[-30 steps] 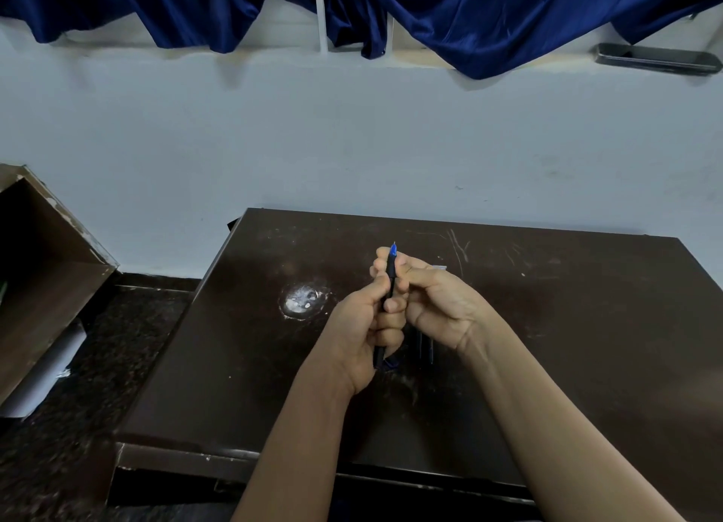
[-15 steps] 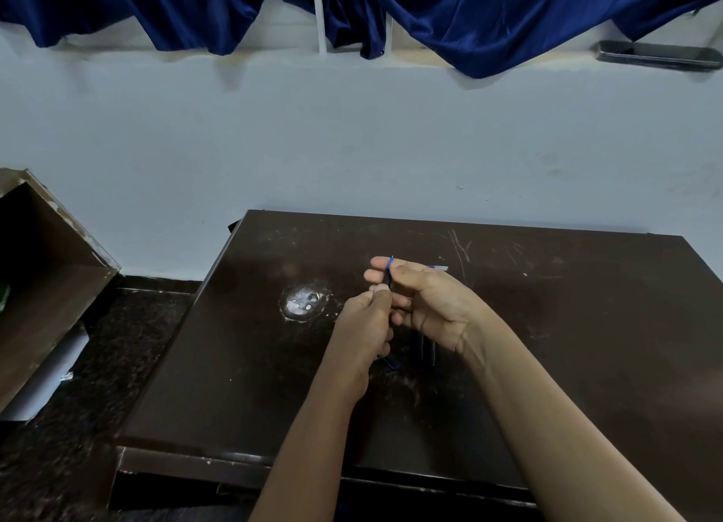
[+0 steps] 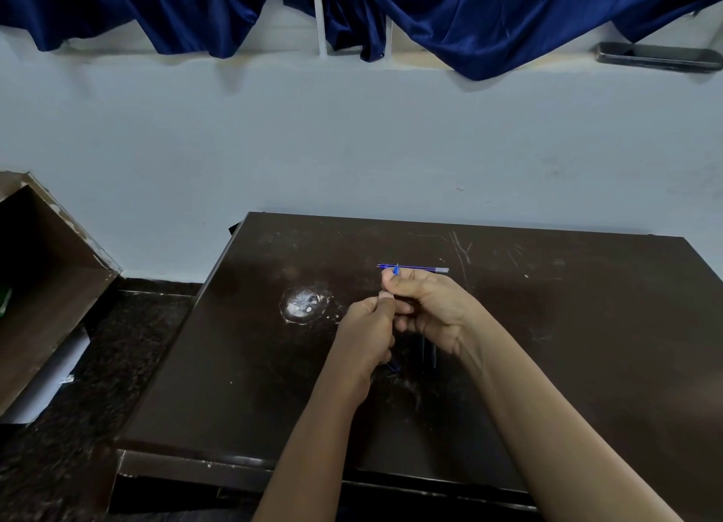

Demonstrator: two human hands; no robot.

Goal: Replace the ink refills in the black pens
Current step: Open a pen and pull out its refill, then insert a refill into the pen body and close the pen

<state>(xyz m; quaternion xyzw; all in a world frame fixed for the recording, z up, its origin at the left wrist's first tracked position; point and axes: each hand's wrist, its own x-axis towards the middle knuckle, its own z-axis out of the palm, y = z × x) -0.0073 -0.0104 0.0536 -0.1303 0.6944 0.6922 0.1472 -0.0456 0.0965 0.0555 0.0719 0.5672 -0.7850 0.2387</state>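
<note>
Black pen [image 3: 396, 270]: held upright over the middle of the table, barrel almost wholly hidden inside both hands. A blue tip shows at the 12 o'clock end, and a short blue-dark end shows at the 6 o'clock end, below the left fist.

Left hand [image 3: 367, 326]: fingers curled tight round the lower barrel, thumb on top, touching the right hand.

Right hand [image 3: 426, 306]: at 3 o'clock of the left hand, fingers wrapped round the upper barrel, forefinger and thumb closed just under the tip.

Ink refill [image 3: 414, 268]: one, blue with a clear end, lying flat on the table and running 9 to 3 o'clock, just beyond the right hand's knuckles.

Slim dark sticks [image 3: 433, 355]: two, lying on the table under the right wrist; too dim to tell pens from refills.

Table [image 3: 567, 326]: dark brown, scratched, with a white worn patch [image 3: 303, 306] at 9 o'clock of the hands.

Cardboard box [image 3: 47, 286]: open, at far 9 o'clock, off the table.

Blue curtain [image 3: 489, 16]: draped along 12 o'clock, above a pale wall.

Dark tray [image 3: 657, 56]: on the ledge at 2 o'clock.
</note>
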